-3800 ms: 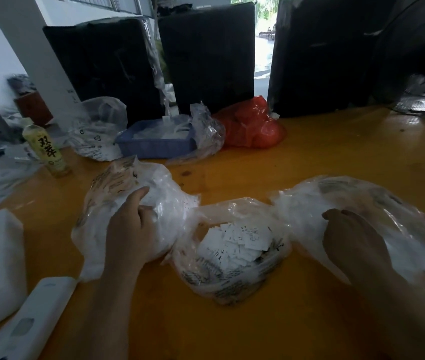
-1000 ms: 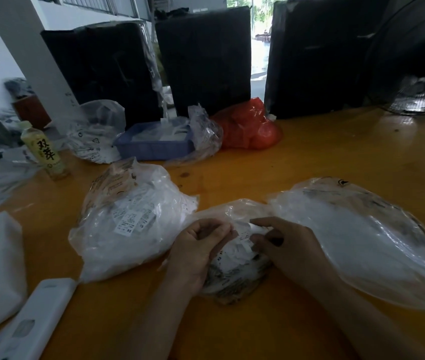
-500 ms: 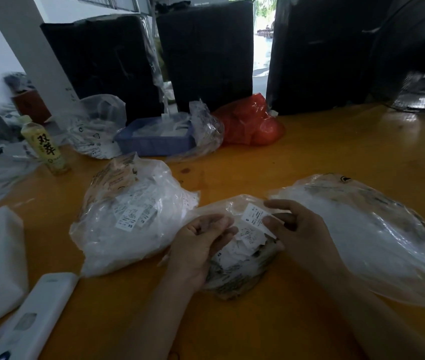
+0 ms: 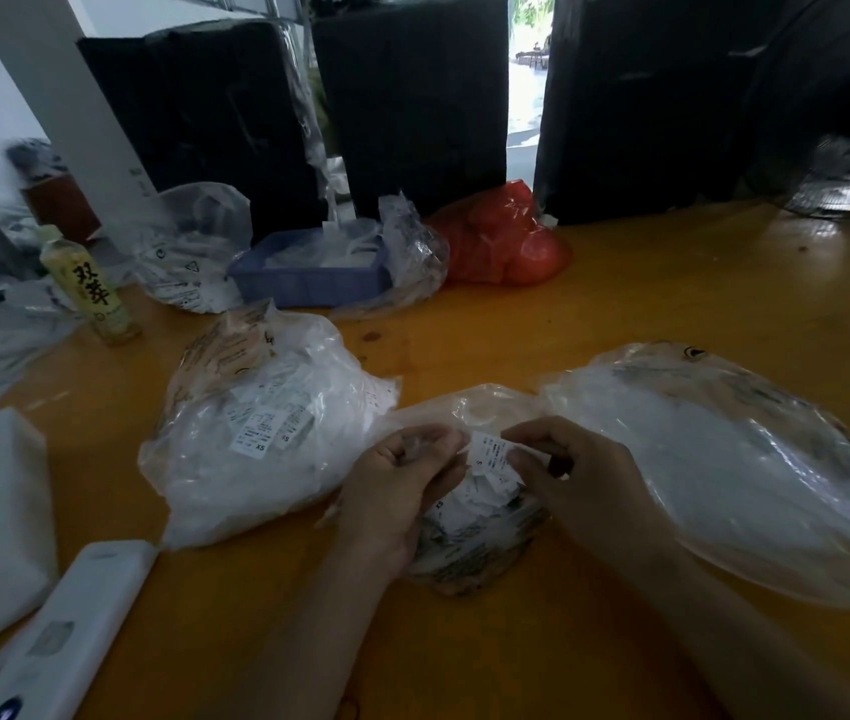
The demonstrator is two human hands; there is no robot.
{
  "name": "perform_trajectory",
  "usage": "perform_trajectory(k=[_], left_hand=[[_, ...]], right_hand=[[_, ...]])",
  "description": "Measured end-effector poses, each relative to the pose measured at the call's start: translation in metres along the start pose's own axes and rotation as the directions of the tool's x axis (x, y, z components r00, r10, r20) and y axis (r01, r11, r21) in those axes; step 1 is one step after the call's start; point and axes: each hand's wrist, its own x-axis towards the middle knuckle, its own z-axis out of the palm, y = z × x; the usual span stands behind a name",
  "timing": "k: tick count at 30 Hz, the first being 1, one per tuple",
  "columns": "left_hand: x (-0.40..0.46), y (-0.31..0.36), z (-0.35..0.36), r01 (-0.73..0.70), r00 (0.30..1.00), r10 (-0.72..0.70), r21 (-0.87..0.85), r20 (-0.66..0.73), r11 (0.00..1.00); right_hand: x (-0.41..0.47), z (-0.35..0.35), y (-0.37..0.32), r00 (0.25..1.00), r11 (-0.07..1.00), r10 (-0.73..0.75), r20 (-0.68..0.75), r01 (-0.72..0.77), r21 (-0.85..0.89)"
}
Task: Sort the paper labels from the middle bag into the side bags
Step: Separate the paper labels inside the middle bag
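Head view: right hand [image 4: 576, 478] pinches a white printed label [image 4: 490, 455]; left hand [image 4: 402, 472] curled, seemingly gripping labels too.

two bare forearms enter from the bottom edge, each ending in a bare hand: the left hand [image 4: 402, 491] and the right hand [image 4: 576, 483]. no sleeve shows on either forearm as far as the frame reaches. the wrists carry no watch or band, and the fingers [image 4: 526, 433] that can be seen bear no rings or gloves. the nails are too dim and small to describe. the right forearm lies in deeper shadow than the left.
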Motion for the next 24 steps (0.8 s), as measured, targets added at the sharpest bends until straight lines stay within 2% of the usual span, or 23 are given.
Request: perform_trajectory(k=[3, 7, 9, 13, 17, 20, 24], left_hand=[[-0.002, -0.002, 0.001, -0.057, 0.998, 0.056, 0.136, 0.01, 0.989], [-0.009, -0.003, 0.002, -0.143, 0.989, 0.119, 0.316, 0.093, 0.938], [-0.009, -0.002, 0.004, -0.142, 0.989, 0.126, 0.301, 0.072, 0.943], [-0.007, 0.001, 0.004, -0.06, 0.998, 0.06, 0.165, 0.005, 0.984], [-0.009, -0.002, 0.006, -0.05, 0.996, 0.032, 0.215, 0.086, 0.975], [-0.011, -0.003, 0.009, -0.06, 0.989, 0.023, 0.256, 0.146, 0.965], [-0.01, -0.003, 0.008, -0.049, 0.989, 0.015, 0.228, 0.147, 0.972]], right_hand=[[0.0, 0.004, 0.0, 0.999, 0.999, -0.015, 0.05, 0.017, -0.038], [0.0, 0.006, -0.001, 0.996, 0.997, -0.019, 0.089, 0.025, -0.066], [0.0, 0.004, -0.001, 0.998, 0.999, 0.029, 0.061, -0.028, -0.027], [0.003, -0.001, 0.002, 0.993, 0.992, 0.12, -0.019, -0.119, 0.042], [0.005, 0.0, 0.001, 0.986, 0.982, 0.162, 0.044, -0.166, 0.094], [0.003, 0.003, -0.002, 0.987, 0.981, 0.134, 0.086, -0.144, 0.128], [0.004, 0.001, -0.005, 0.986, 0.971, 0.135, 0.095, -0.15, 0.185]])
